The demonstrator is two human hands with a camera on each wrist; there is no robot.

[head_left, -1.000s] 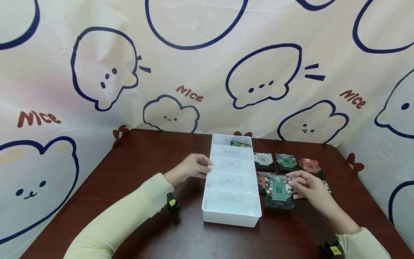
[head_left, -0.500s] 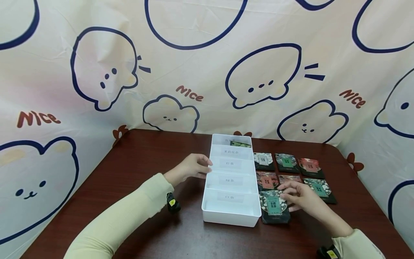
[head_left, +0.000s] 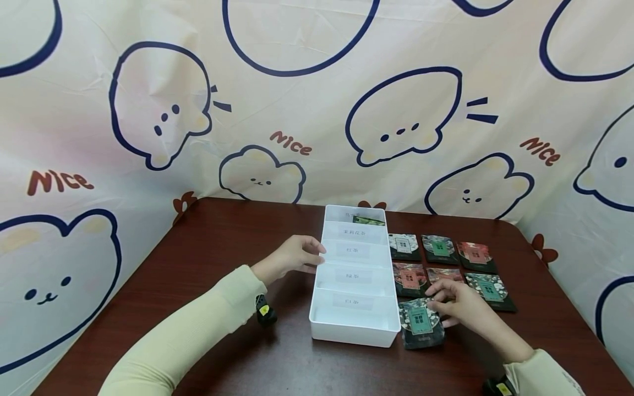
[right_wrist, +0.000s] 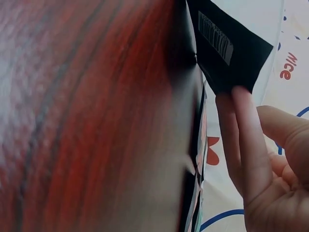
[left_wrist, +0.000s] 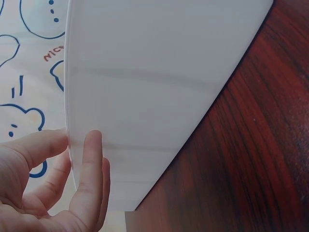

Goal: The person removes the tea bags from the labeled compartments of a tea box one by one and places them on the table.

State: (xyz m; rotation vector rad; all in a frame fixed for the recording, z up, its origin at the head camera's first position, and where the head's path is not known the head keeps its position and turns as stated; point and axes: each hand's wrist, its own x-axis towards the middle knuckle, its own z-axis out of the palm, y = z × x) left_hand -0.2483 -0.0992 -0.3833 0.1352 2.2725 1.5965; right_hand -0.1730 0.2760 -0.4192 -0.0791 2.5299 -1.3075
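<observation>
A dark tea packet (head_left: 420, 323) with a green label and white-flower print is pinched by my right hand (head_left: 463, 305) at its right edge, beside the near end of a long white divided box (head_left: 354, 331). The right wrist view shows the packet's black back with a barcode (right_wrist: 216, 37), tilted above the table, two fingers under it. My left hand (head_left: 292, 257) grips the left rim of the box. In the left wrist view, some fingertips (left_wrist: 93, 145) of it lie along the outer wall. Inside the far compartment sits a green packet (head_left: 369, 220).
Several tea packets lie in rows right of the box, among them a white-labelled one (head_left: 404, 246), a green one (head_left: 440, 249) and a red one (head_left: 476, 256). The box's compartments carry printed labels. A cartoon cloth (head_left: 317, 110) hangs behind the brown table (head_left: 238, 231).
My right hand has brought the pinched packet down and toward me, uncovering the packets behind it; in the last half second it tilted slightly. My left hand and the box stay put.
</observation>
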